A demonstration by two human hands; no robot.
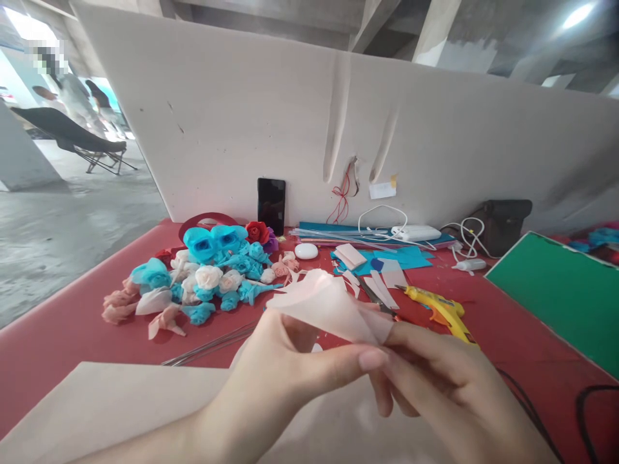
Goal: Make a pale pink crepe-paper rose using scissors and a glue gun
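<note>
A pale pink crepe paper flower is raised in front of me, its wide petals flaring to the left and its narrow end toward the right. Wrapped round its near side is my left hand, thumb stretched along the base. At the narrow end, my right hand pinches the paper, fingertips meeting the left thumb. The left fingers are partly hidden behind the paper. Just beyond the hands lie scissors, partly covered, and a yellow glue gun.
Finished blue, white and pink paper flowers are heaped at left, near thin wire stems. A phone leans on the white panel. Blue paper, a white power bank and a green board are at right.
</note>
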